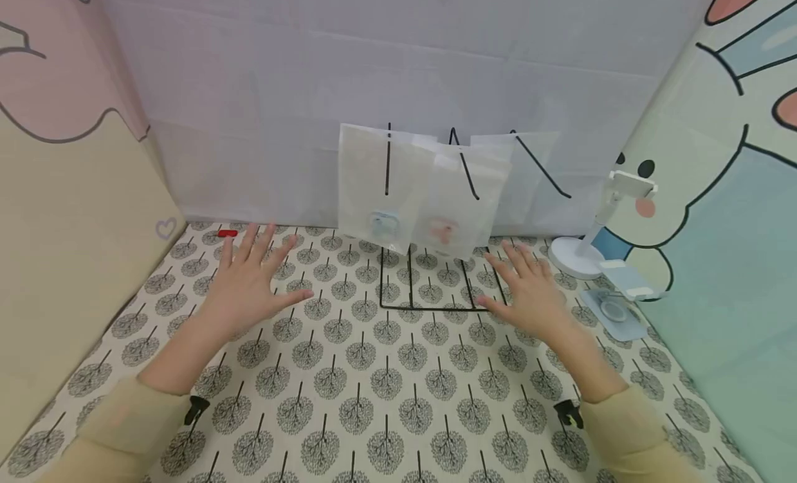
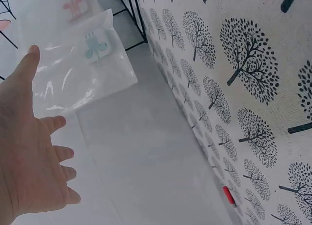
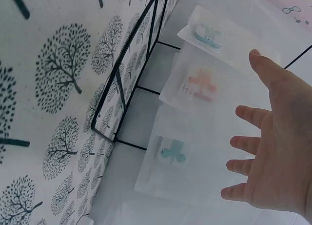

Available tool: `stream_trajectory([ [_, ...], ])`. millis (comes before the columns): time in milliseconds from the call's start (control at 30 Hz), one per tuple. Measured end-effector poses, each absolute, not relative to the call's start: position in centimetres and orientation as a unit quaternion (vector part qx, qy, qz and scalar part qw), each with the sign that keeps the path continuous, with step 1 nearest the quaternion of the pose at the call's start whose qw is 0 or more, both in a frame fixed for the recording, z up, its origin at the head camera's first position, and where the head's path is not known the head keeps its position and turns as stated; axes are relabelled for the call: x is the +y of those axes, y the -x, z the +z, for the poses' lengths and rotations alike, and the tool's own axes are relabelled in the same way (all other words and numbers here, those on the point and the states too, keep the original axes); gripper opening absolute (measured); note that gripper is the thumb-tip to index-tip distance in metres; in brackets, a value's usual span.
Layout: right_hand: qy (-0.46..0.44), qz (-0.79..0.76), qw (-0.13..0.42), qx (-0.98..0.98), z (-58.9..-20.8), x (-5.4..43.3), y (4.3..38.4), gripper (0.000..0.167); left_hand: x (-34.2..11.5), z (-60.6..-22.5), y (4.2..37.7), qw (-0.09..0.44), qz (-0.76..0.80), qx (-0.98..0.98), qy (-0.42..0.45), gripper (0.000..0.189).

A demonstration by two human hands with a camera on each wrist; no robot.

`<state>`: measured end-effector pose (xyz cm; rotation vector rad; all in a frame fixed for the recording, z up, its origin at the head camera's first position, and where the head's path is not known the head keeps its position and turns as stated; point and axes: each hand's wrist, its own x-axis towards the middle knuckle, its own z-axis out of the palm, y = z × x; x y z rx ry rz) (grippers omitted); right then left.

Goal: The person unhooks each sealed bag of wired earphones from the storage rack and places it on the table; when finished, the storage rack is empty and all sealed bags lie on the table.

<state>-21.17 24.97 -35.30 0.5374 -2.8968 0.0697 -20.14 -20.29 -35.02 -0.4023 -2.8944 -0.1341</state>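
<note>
Your left hand [image 1: 245, 288] and right hand [image 1: 530, 290] are spread, holding nothing, apparently between steps. Reaching the hanging bags [image 1: 420, 185], ahead between them, would call for moving inward.

On the far side I am seeing smooth, glossy plastic bags [image 1: 361, 171] hanging from a rack [image 1: 429, 308] that is looking like black-coated metal wire; nearer, the printed cloth [image 1: 387, 358] is showing a matt, faintly rough face, the stand [image 1: 574, 257] at right is looking like smooth white plastic, and I am wearing matt fabric sleeves [image 1: 133, 414]
</note>
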Motion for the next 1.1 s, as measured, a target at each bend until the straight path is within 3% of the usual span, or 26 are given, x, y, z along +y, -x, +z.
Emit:
stream_trajectory([
  [533, -0.161, 0.048, 0.079, -0.983, -37.3, 28.5, 23.9, 0.090, -19.8, -34.8, 25.7, 0.137, -0.069, -0.981, 0.121, 0.104],
  [1100, -0.142, 0.144, -0.030, -0.979, -43.1, 31.4, 26.7, 0.094, -16.9, -36.6, 32.0, 0.141, -0.250, -0.953, 0.096, 0.113],
])
